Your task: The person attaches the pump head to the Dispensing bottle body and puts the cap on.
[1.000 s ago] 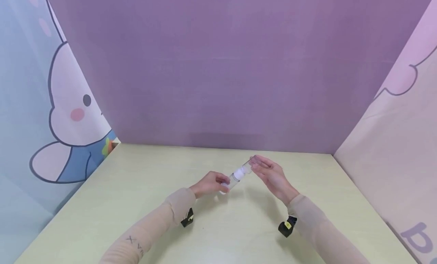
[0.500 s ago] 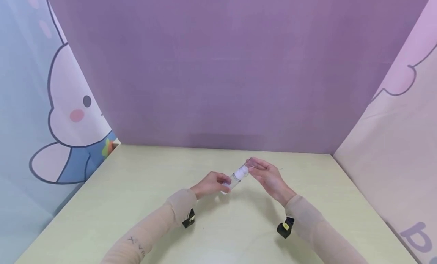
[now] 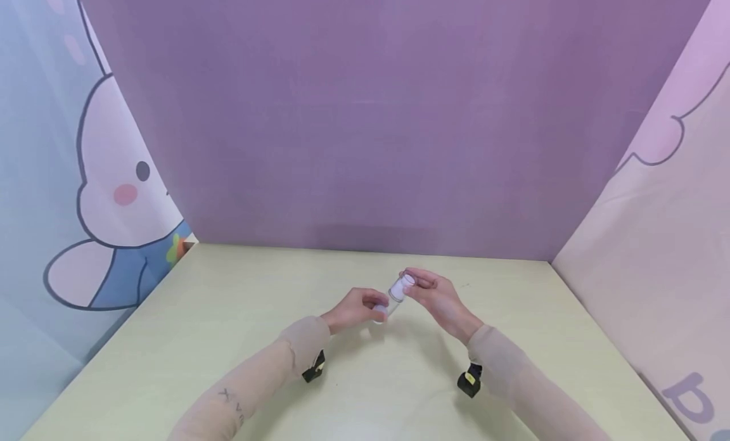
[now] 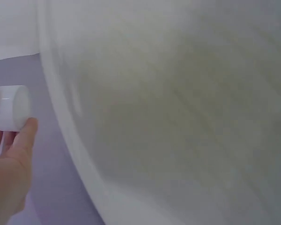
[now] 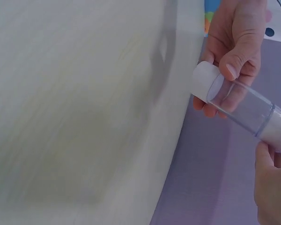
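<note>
A clear cylindrical pump bottle (image 3: 393,305) with a white base and white upper part slants up to the right above the table. My left hand (image 3: 352,308) holds its lower end; the right wrist view shows the thumb and fingers around the white base (image 5: 206,80). At the upper end, my right hand (image 3: 440,300) grips a clear cap (image 3: 408,279), which sits over the white top. In the right wrist view the fingers of that hand touch the white part from below, and the bottle's far end is cut off by the frame edge.
Beneath both hands lies a pale yellow-green table (image 3: 245,282). A purple panel (image 3: 365,124) rises along its back edge, with printed fabric walls at the left (image 3: 125,149) and right (image 3: 661,238). Black wrist cameras hang under both sleeves.
My right hand has moved left and slightly down with the clear cap, which slid along over the white top toward the bottle body. My left hand has barely shifted.
</note>
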`<state>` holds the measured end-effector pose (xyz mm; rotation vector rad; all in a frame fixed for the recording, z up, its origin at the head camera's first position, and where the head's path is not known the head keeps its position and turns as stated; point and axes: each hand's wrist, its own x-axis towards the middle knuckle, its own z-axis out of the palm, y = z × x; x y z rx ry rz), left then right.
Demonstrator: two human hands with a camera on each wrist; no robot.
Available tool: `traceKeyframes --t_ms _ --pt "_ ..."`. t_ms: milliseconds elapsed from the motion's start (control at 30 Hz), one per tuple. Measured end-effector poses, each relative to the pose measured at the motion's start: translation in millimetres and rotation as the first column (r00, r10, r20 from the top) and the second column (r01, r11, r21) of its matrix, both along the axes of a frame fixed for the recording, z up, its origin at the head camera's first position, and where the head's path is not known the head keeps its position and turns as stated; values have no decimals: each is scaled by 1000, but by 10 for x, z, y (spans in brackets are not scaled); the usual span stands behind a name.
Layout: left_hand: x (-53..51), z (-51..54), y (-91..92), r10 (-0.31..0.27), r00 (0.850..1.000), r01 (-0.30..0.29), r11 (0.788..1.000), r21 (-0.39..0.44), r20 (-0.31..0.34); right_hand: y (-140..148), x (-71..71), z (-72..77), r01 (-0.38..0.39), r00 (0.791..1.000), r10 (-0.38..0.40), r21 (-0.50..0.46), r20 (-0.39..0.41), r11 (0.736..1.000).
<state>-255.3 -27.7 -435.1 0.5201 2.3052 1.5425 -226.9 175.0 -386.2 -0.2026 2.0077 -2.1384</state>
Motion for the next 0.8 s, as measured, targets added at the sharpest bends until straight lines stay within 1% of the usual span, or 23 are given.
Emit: traceKeyframes --t_ms 100,167,267,333,533,667,800 --pt "-32 -50 20 -11 1000 11 1000 5 9 8 -20 -6 18 1000 -17 78 -14 997" --pt "-50 -67 39 -14 1000 14 1000 2 13 11 -36 -1 20 999 -15 136 -39 990" --pt "-67 -84 71 -12 1000 12 1000 2 7 3 -64 9 24 996 -5 223 -85 974" --pt "-68 -107 94 -8 1000 8 1000 20 4 -9 -79 12 32 994 -3 265 -108 964" --pt "-58 -191 172 21 999 -23 997 78 26 -13 -137 -35 35 993 1 300 -118 953" --pt "-44 -189 240 35 999 -38 995 88 37 17 -175 -72 47 991 -6 317 -130 947" --pt "-14 -180 290 52 997 -57 994 89 62 39 -167 -90 55 989 -6 336 -145 940"
